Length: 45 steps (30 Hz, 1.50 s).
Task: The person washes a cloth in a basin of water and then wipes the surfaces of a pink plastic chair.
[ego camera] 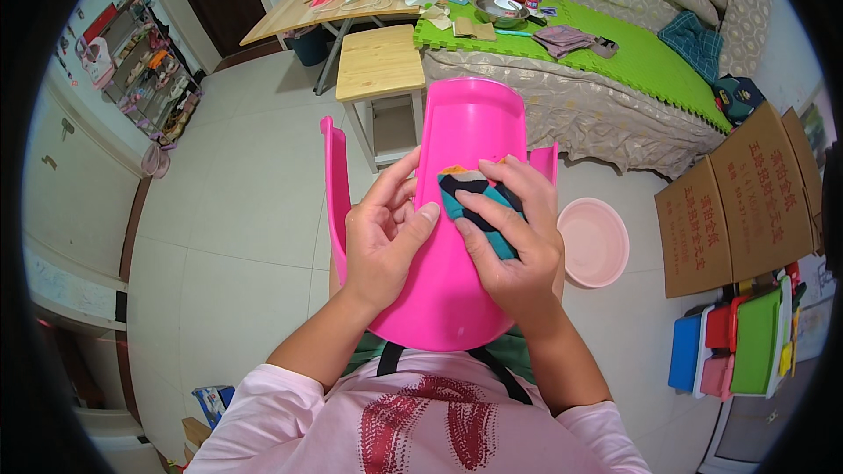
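A bright pink plastic panel (471, 131), shaped like a small slide with raised side edges, lies over my lap and points away from me. My left hand (388, 237) grips its left edge, thumb on top and fingers around the side. Under the fingers of my right hand (520, 224) is a folded patterned cloth (487, 214) in teal, black and orange, pressed on the panel's surface. Another pink plastic part (335, 184) stands at the left, and a bit of pink plastic (544, 163) shows behind the panel on the right.
A pale pink basin (594, 242) sits on the tiled floor to the right. Beyond the panel stands a wooden-topped stool (382, 62) beside a folding table (329, 6). A sofa with a green foam mat (593, 52) is at the back. Cardboard box (744, 204) and storage bins (731, 342) line the right.
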Motion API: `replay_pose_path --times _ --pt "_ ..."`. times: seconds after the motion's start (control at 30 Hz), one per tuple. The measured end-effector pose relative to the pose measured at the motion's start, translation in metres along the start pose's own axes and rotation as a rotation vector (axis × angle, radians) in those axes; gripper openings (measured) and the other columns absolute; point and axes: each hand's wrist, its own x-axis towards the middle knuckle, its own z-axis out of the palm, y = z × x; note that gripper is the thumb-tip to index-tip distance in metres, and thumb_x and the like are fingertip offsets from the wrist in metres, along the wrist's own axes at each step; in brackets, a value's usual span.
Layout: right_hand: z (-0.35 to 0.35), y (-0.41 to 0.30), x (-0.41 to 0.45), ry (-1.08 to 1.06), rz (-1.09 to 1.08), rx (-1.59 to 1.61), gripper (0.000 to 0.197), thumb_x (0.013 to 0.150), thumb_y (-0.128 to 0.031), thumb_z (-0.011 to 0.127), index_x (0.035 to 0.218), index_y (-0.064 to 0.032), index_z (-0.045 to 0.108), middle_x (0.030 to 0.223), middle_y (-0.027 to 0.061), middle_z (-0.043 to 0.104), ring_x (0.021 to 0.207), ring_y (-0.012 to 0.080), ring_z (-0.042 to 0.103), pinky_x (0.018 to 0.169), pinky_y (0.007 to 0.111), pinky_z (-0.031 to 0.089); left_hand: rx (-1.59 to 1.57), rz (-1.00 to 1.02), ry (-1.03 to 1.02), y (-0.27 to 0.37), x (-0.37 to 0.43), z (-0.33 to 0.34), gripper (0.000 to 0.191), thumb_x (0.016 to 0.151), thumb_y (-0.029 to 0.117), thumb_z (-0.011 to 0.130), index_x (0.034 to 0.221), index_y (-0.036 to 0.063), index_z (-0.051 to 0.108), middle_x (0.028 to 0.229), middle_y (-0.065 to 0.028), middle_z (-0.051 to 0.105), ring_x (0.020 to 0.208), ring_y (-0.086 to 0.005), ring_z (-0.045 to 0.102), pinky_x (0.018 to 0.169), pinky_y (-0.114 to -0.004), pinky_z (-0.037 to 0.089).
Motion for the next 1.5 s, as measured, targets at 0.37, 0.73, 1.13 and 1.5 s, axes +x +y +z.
replay_pose_path --times 0.37,0.73,1.13,1.5 --pt "-0.006 0.001 -0.007 -0.07 -0.022 -0.03 0.04 0.068 -0.003 0.077 0.107 -0.01 0.074 0.126 0.0129 0.063 0.117 0.0377 0.056 0.1 0.047 0.046 -0.004 0.003 0.058 -0.002 0.0 0.004 0.051 0.095 0.003 0.054 0.144 -0.0075 0.043 0.123 -0.0155 0.064 0.111 -0.0138 0.061 0.096 -0.026 0.046" --pt "-0.008 -0.003 -0.025 -0.078 -0.04 -0.04 0.036 0.072 -0.009 0.075 0.108 -0.0108 0.075 0.126 0.0152 0.064 0.117 0.0383 0.057 0.101 0.048 0.046 0.005 0.027 0.015 -0.002 0.001 0.001 0.051 0.098 0.002 0.055 0.146 -0.0059 0.041 0.127 -0.0177 0.062 0.111 -0.0142 0.062 0.095 -0.027 0.049" --pt "-0.003 -0.001 -0.013 -0.035 -0.005 -0.022 0.04 0.068 0.0 0.077 0.107 -0.0063 0.074 0.125 0.0167 0.064 0.115 0.0395 0.059 0.099 0.048 0.049 0.012 -0.021 0.033 -0.001 0.001 -0.001 0.059 0.091 -0.001 0.058 0.146 -0.0093 0.038 0.13 -0.0199 0.06 0.118 -0.0191 0.061 0.102 -0.031 0.047" --pt "0.0 0.002 -0.007 0.001 0.078 0.029 0.041 0.07 0.002 0.076 0.111 -0.0046 0.073 0.133 0.0246 0.058 0.122 0.0428 0.057 0.103 0.05 0.046 -0.018 0.002 0.011 0.0 -0.001 0.0 0.056 0.094 -0.005 0.052 0.147 -0.0059 0.038 0.13 -0.0192 0.061 0.11 -0.013 0.063 0.093 -0.025 0.049"
